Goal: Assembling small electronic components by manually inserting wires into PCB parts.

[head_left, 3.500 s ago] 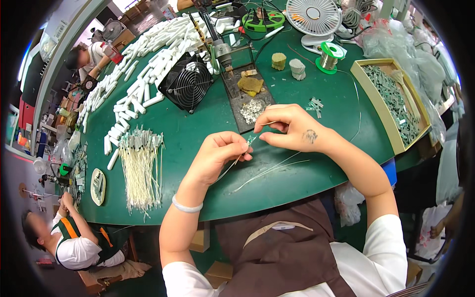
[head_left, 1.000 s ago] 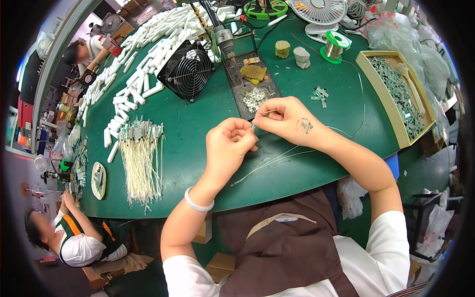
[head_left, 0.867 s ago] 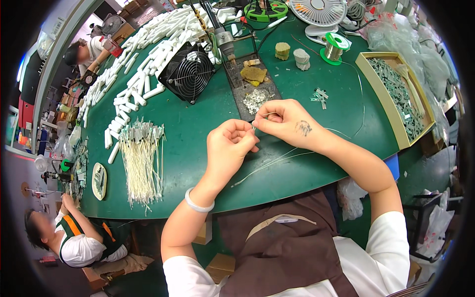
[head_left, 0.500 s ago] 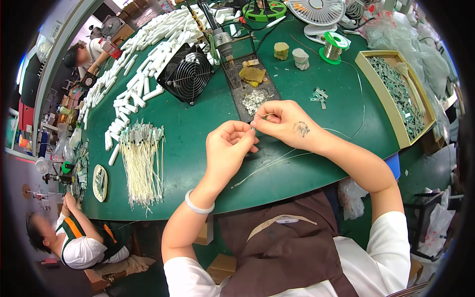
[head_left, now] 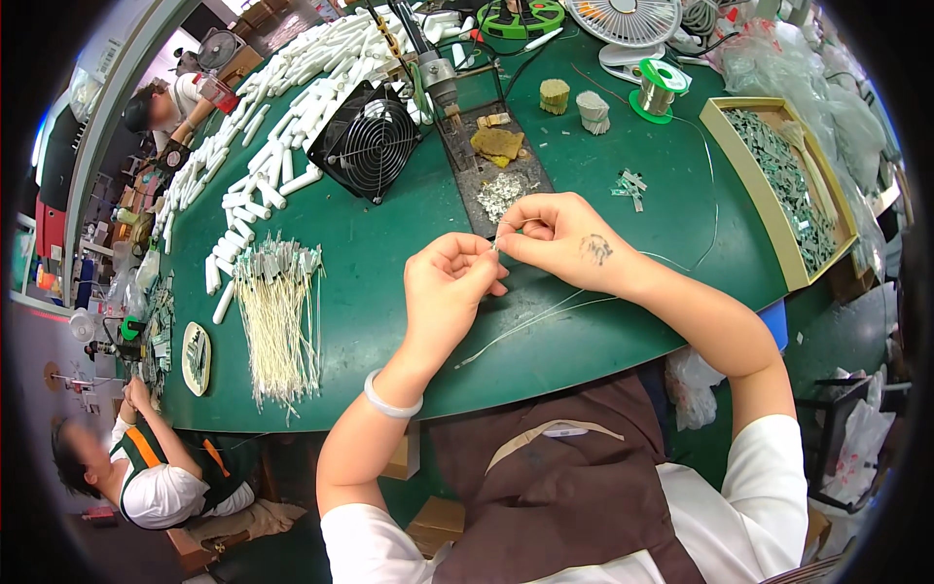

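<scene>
My two hands meet over the green table, fingertips almost touching. My left hand [head_left: 449, 290] is closed in a pinch on a tiny pale piece, mostly hidden by the fingers. A thin wire [head_left: 528, 225] runs through the pinched fingers of my right hand [head_left: 559, 238]. Beneath my right wrist, long pale wires [head_left: 506, 338] trail over the table. Just beyond the fingertips, a soldering stand [head_left: 443, 88] rises above a dark base plate with a yellow sponge [head_left: 498, 146] and a heap of silvery scraps [head_left: 503, 195].
Left of my hands lie a bundle of wired strips [head_left: 282, 321], a black fan [head_left: 370, 146] and many white tubes [head_left: 282, 165]. On the right are a solder spool [head_left: 660, 90], small circuit boards [head_left: 630, 188] and a tray [head_left: 846, 234] of more boards. Two people sit at the left.
My right hand has shifted up very slightly, with the fingertips still together. Little else differs.
</scene>
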Available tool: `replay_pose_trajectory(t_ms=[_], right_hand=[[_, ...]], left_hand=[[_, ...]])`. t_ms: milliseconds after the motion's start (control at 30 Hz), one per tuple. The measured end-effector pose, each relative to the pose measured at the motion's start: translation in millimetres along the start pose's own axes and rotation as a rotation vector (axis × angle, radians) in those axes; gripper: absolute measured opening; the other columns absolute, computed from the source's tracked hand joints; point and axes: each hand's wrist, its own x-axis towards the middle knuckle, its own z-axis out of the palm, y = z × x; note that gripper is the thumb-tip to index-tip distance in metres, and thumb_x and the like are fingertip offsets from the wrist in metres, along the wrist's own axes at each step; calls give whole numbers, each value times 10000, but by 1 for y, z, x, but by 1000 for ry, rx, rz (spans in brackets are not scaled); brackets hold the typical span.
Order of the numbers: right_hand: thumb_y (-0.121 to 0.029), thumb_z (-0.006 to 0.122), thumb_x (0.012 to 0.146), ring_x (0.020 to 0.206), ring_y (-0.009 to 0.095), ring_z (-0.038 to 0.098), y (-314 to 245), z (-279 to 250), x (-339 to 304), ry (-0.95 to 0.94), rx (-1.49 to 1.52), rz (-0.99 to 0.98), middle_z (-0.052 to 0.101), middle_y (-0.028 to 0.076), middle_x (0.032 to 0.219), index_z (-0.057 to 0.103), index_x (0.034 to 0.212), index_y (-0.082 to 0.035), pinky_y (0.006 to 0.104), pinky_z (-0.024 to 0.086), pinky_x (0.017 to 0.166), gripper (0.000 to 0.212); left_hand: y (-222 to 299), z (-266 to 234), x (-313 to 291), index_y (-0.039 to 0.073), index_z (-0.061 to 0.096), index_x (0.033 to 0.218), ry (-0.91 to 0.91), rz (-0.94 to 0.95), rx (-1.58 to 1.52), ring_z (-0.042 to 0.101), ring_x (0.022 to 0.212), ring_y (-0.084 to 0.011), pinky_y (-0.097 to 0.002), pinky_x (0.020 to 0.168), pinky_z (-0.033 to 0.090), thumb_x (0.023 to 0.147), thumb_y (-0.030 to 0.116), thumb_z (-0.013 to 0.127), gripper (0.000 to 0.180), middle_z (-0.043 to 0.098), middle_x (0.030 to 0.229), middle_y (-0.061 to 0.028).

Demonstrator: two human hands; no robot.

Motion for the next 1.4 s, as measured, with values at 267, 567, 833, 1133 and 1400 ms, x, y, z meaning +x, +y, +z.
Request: replay_pose_trajectory(t_ms=[267,567,833,1133,1400], right_hand=[[-140,634,842,580,9,332,5,1,3,11,17,-22,412,-82,620,617,849,-8,205,294,511,133],[-197,499,921,693,36,375,10,-7,13,132,187,-64,449,-40,775,514,931,-34,211,319,587,164],[-139,568,884,627,32,389,15,-12,30,218,19,-183,453,-41,698,514,833,-31,212,330,541,131],[-115,666,746,576,144,500,22,-14,39,351,-130,-330,528,70,649,569,770,6,289,429,534,157],[-95,680,792,601,91,474,22,-12,40,364,-122,-338,535,29,697,591,807,9,244,408,539,138]], left_hand=[[4,0,3,-59,593,886,-7,-30,-15,632,631,-122,-229,571,528,848,11,589,80,646,745,-94],[2,-4,14,-26,599,877,12,-25,59,590,602,-93,-212,561,494,870,33,580,63,631,716,-56],[8,-12,52,-36,594,840,-26,-81,136,587,568,-106,-211,536,476,812,3,571,54,633,700,-71],[5,-11,68,-26,601,855,-4,-18,71,585,581,-103,-210,549,476,826,23,577,62,635,717,-64],[5,-10,74,-22,609,890,18,33,49,586,604,-90,-207,569,484,849,54,593,87,638,741,-51]])
